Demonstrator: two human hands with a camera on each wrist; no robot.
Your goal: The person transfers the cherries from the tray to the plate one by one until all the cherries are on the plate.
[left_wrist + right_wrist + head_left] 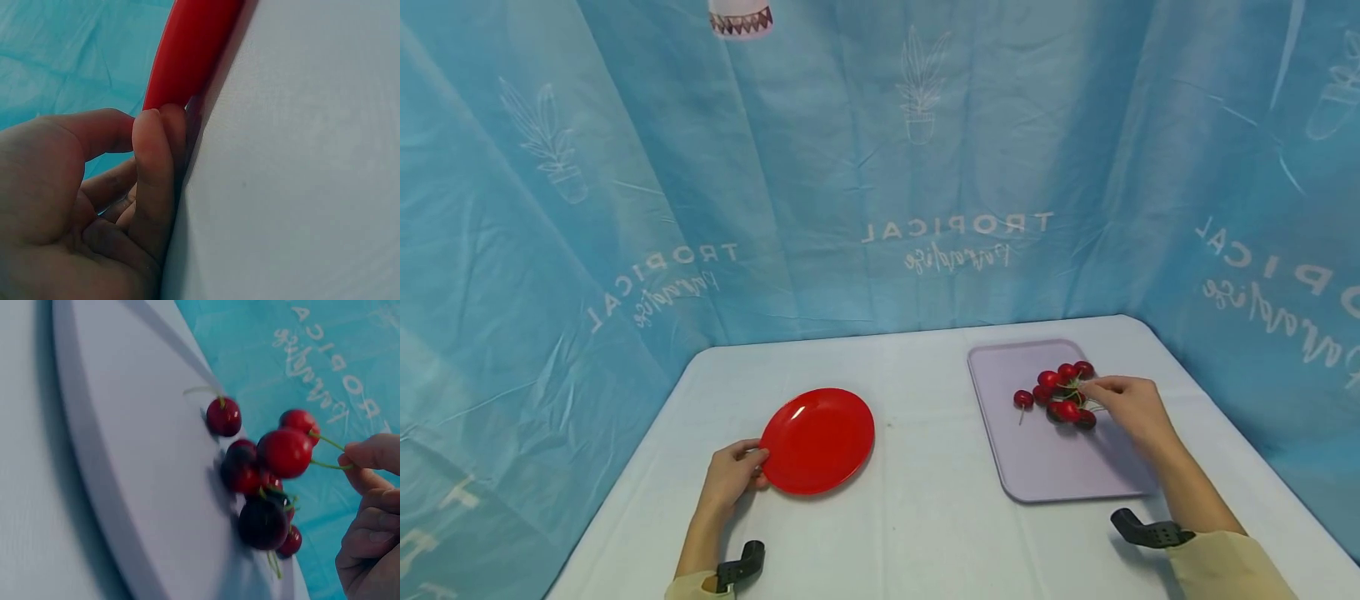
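Observation:
At the left of the table, my left hand pinches the near-left rim of a round red plate. The left wrist view shows thumb and fingertips at the plate's edge, close over the white cloth. On the right, my right hand is over a pale purple tray. Its thumb and forefinger pinch the green stems of two red cherries, which hang in front of the pile in the right wrist view. Several dark red cherries lie bunched on the tray, and a single cherry sits left of them.
A white cloth covers the table; a wide stretch of it separates plate and tray. Blue printed curtains hang behind and along both sides. Black wrist bands are on both wrists.

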